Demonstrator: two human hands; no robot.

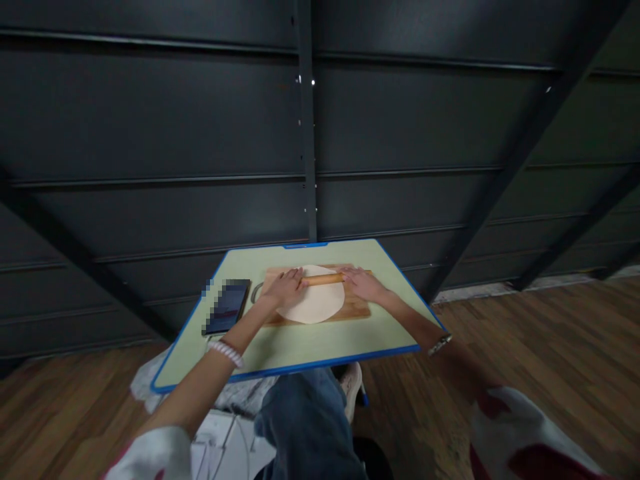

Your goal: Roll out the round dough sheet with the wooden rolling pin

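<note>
A wooden rolling pin [324,280] lies across the upper part of a flat, roundish pale dough sheet [314,305]. Under the dough is a wooden board [357,308] with a metal handle at its left end. My left hand [286,287] is on the pin's left end, its fingers over the wood. On the right end rests my right hand [366,285], fingers bent over the pin. The hands are apart, with the middle of the pin showing between them.
The small table [300,353] has a pale top and blue edge. A phone or tablet [227,307], partly pixelated, lies left of the board. Behind stands a dark panelled wall [225,120]. Below are my jeans, a shoe and white material on the wooden floor [540,340].
</note>
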